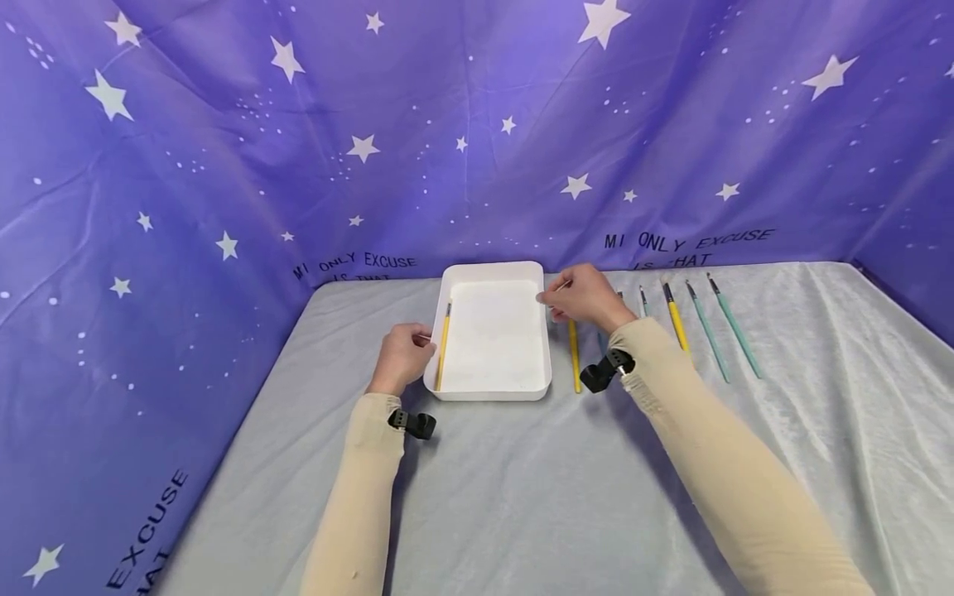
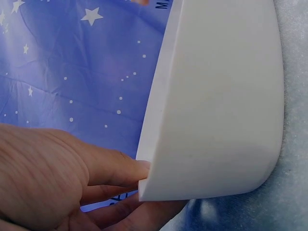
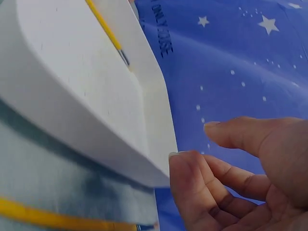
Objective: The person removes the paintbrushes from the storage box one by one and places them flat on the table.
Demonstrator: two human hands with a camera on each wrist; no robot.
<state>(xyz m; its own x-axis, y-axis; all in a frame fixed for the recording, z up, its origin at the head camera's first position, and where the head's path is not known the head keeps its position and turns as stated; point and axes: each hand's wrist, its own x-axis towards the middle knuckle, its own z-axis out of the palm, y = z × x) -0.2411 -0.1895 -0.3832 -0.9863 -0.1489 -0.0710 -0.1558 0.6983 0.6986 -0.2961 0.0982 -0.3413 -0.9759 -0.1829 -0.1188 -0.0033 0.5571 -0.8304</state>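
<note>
A white rectangular tray [image 1: 495, 331] stands on the table with one yellow-handled paintbrush [image 1: 444, 343] lying along its left inner side. My left hand [image 1: 402, 356] pinches the tray's left wall; the thumb [image 2: 137, 168] is over the rim and the other fingers are outside and below it. By the tray's far right rim is my right hand [image 1: 585, 296]. In the right wrist view its index fingertip [image 3: 185, 166] is right at the rim, the thumb stands apart from it, and nothing lies between them.
Right of the tray lies another yellow paintbrush [image 1: 574, 356]. Further right are a yellow brush [image 1: 675, 314] and slim teal-handled brushes [image 1: 708, 331], [image 1: 736, 327], with others partly hidden by the right hand and sleeve. A purple star-print curtain [image 1: 462, 182] hangs behind the grey cloth-covered table [image 1: 537, 488].
</note>
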